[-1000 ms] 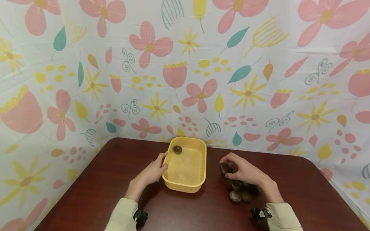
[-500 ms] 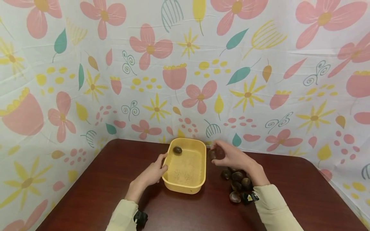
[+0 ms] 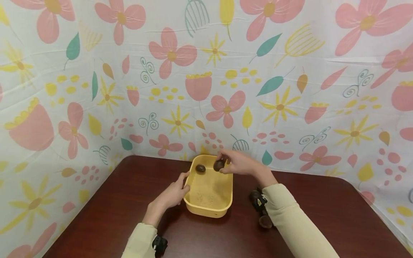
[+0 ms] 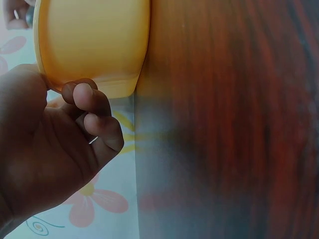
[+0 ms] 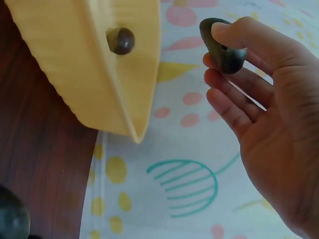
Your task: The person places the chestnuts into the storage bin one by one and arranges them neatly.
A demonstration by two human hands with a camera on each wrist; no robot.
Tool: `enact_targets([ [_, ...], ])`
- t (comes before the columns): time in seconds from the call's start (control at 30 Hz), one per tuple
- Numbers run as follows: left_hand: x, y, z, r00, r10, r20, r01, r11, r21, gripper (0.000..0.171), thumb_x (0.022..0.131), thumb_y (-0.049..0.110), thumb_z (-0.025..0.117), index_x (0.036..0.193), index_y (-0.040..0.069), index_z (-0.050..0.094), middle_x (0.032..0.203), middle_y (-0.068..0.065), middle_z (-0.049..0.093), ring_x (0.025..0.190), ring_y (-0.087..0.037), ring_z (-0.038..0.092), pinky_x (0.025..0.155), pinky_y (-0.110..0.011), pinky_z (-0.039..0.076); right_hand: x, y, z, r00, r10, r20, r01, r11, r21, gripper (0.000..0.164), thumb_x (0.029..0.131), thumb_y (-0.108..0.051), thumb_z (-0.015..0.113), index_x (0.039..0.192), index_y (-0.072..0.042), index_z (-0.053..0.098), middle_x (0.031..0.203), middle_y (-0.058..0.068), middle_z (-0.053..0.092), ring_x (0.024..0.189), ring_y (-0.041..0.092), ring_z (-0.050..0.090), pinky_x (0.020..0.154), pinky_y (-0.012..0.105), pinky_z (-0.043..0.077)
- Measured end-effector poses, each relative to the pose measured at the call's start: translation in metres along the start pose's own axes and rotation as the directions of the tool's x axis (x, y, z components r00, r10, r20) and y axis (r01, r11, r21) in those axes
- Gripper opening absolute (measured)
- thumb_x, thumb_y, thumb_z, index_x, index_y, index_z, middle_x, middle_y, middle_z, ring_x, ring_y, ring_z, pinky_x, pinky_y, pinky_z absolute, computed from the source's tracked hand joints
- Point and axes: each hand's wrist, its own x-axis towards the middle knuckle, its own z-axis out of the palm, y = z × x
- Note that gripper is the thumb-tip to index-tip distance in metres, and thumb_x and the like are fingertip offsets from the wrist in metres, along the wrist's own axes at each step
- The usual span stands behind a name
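A yellow plastic basin (image 3: 209,190) stands on the table, and my left hand (image 3: 171,192) grips its left rim. In the left wrist view the thumb and fingertips meet at the edge of the basin (image 4: 97,40). Over the basin's far right part, my right hand (image 3: 240,164) pinches a dark, smooth stone (image 3: 218,165) between thumb and fingers. The right wrist view shows that stone (image 5: 229,59) held above the rim, apart from the basin. Another dark stone (image 3: 200,168) lies inside, near the far left corner.
Several more dark stones (image 3: 265,222) lie in a pile to the right of the basin, partly hidden by the right sleeve and its wrist camera (image 3: 259,201). A flowered cloth (image 3: 277,139) hangs behind the dark red wooden table (image 3: 106,208).
The right hand has lifted a stone from the pile and carried it left, to above the basin. The left hand keeps its hold on the rim.
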Motion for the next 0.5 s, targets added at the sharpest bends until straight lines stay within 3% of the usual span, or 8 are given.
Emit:
enact_targets([
  [0.27, 0.0, -0.002, -0.001, 1.0, -0.002, 0.0, 0.002, 1.0, -0.008, 0.057, 0.106, 0.027, 0.04, 0.158, 0.02, 0.02, 0.063, 0.0, 0.048, 0.042, -0.015, 0.042, 0.046, -0.03, 0.039, 0.037, 0.0, 0.016, 0.997, 0.058, 0.057, -0.06, 0.997, 0.044, 0.033, 0.082, -0.025, 0.08, 0.11, -0.015, 0.065, 0.102, -0.002, 0.068, 0.09, 0.012, 0.065, 0.083, 0.031, 0.054],
  [0.5, 0.0, 0.0, 0.001, 1.0, -0.008, 0.016, 0.008, 1.0, -0.01, 0.056, 0.106, 0.028, 0.039, 0.159, 0.021, 0.019, 0.064, -0.001, 0.048, 0.043, -0.016, 0.042, 0.046, -0.031, 0.04, 0.055, 0.002, 0.032, 0.996, 0.037, 0.077, -0.044, 0.995, 0.092, 0.039, 0.085, -0.018, 0.078, 0.122, -0.008, 0.07, 0.117, 0.003, 0.068, 0.103, 0.021, 0.065, 0.088, 0.034, 0.054],
])
